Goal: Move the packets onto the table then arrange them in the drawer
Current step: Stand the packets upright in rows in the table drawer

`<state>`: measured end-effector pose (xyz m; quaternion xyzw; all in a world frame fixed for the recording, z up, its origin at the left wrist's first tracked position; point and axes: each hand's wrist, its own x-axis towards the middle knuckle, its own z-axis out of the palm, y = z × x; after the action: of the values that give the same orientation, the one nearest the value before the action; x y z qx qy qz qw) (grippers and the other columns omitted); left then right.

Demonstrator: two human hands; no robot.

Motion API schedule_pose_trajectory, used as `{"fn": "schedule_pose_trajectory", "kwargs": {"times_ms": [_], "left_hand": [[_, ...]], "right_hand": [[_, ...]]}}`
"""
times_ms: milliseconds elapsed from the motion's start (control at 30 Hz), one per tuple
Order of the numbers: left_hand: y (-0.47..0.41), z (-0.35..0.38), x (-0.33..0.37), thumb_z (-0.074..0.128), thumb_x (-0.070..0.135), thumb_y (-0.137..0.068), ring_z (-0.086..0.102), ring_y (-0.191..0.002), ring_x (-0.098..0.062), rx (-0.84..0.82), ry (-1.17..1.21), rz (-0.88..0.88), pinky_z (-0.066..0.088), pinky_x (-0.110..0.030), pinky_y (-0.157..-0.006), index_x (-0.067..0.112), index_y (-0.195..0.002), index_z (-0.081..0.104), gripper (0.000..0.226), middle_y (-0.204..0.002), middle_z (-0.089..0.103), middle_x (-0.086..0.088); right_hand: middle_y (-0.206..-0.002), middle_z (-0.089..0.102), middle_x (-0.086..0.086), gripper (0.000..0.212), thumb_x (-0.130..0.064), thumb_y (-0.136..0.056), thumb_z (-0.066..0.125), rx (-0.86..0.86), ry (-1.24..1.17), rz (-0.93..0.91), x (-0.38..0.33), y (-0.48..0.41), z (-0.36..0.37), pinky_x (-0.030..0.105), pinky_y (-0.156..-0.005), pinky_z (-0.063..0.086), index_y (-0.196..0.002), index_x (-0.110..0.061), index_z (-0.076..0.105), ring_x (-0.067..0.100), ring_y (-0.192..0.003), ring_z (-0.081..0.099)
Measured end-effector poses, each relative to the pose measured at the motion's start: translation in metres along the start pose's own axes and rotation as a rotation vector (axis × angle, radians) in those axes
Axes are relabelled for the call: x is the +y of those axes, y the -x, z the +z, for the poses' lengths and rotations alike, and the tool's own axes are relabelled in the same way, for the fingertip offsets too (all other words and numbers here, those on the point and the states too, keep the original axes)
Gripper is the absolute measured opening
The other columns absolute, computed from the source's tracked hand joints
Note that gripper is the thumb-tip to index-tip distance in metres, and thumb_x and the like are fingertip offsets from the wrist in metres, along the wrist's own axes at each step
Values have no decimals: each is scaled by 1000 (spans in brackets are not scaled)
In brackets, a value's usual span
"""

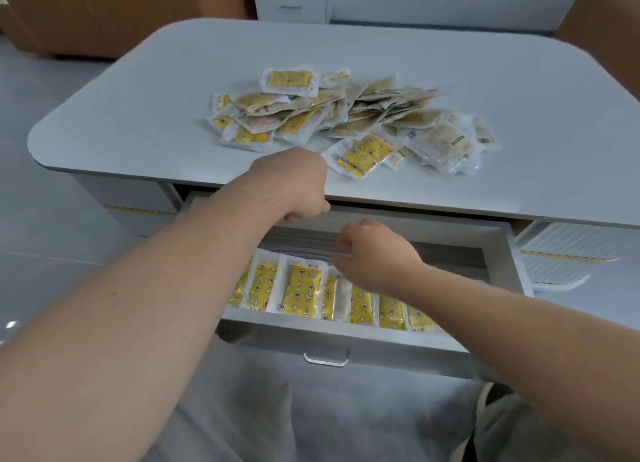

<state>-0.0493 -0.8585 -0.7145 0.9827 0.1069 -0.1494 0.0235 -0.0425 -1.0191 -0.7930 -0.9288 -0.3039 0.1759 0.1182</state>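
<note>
A loose heap of yellow star-print packets [349, 122] lies on the grey table top [138, 122]. Below its front edge the drawer [346, 337] is pulled out. A row of packets [301, 288] lies side by side along the drawer's front. Behind that row, a bundle of packets [301, 241] stands on edge. My left hand [294, 184] curls its fingers over the bundle's far end, just under the table edge. My right hand [374, 253] reaches into the drawer and pinches the bundle's near edge. What lies under my palms is hidden.
The drawer's metal handle [326, 357] faces me. A second white drawer unit [571, 253] sticks out at the right. Brown boxes [104, 11] and a white cabinet [294, 0] stand behind the table. My legs in grey trousers are below the drawer.
</note>
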Motion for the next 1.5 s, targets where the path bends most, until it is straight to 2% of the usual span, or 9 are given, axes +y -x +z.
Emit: {"fn": "schedule_pose_trajectory", "kwargs": {"times_ms": [167,367,500,633,767,933,1133,1300,1500], "left_hand": [[-2,2,31,54,46,-98,63,-81,-20,285,117,76,47,-32,-63,23,-90,68,28,-90,66,3],[-12,12,55,51,45,-100,59,-106,-20,446,218,153,48,-35,-78,24,-119,64,32,-118,65,3],[-19,19,58,50,45,-101,41,-138,-23,421,133,166,41,-40,-107,18,-142,51,50,-150,47,0],[-24,24,61,37,53,-103,5,-155,-20,271,52,140,17,-38,-122,19,-159,21,68,-168,7,1],[-27,30,60,34,56,-103,5,-155,-20,238,38,144,15,-36,-122,18,-160,16,71,-168,11,2],[-27,26,60,39,50,-103,42,-132,-27,359,33,146,40,-39,-104,17,-150,43,57,-135,55,-6],[-27,30,56,52,34,-102,50,-108,-21,376,211,117,49,-39,-90,18,-110,70,25,-113,51,1],[-24,29,52,57,21,-99,53,-97,-21,325,291,102,50,-39,-82,20,-101,58,3,-110,55,-1],[-20,22,51,64,32,-96,52,-107,-24,260,372,-20,49,-43,-91,18,-104,54,18,-98,53,2]], "right_hand": [[-115,52,-5,31,-36,-97,55,152,21,58,55,23,-52,40,-86,55,-125,-24,59,18,-99,59],[-112,52,-1,15,-29,-98,55,458,-87,134,88,20,-87,34,-73,47,-109,-21,64,19,-87,55],[-144,45,4,41,-37,-99,54,516,84,109,98,5,-93,42,-100,40,-137,-20,52,30,-129,41],[-169,11,3,70,-56,-101,42,420,202,105,111,-12,-88,52,-116,23,-158,-24,19,36,-150,14],[-169,16,3,77,-65,-99,33,319,229,109,116,-22,-83,52,-118,18,-161,-23,14,34,-153,9],[-140,45,14,69,-65,-98,34,381,362,86,107,-19,-75,48,-109,31,-142,-12,45,35,-133,37],[-130,50,9,74,-76,-90,42,360,416,2,92,-2,-66,44,-101,41,-125,-13,54,30,-120,49],[-124,52,4,40,-41,-93,66,365,427,-101,89,7,-61,38,-94,43,-120,-17,49,27,-115,50],[-120,60,0,32,-9,-93,50,349,97,-70,91,22,-83,37,-86,51,-122,-20,60,26,-106,57]]}}
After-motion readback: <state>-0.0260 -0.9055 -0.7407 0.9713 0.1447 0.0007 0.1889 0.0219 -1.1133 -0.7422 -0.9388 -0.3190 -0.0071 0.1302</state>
